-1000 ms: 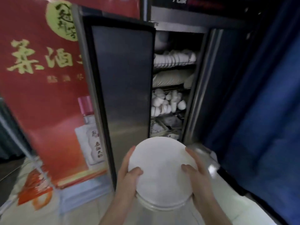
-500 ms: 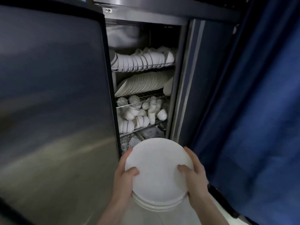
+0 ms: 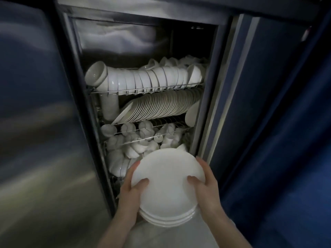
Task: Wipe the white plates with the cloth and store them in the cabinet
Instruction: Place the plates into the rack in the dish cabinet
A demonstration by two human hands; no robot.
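low in the frame, left hand (image 3: 131, 191) and right hand (image 3: 206, 187) grip a stack of white plates (image 3: 167, 187) (thumbs curled on top) before the open cabinet (image 3: 202, 122).

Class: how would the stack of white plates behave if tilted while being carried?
Probably rigid and fairly heavy: both the left hand and right hand grip the stack. Smooth and slightly offset at its edges, it may slide apart if tilted.

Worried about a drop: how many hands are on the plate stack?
2: left hand grips the plate stack at its left rim, right hand at its right rim.
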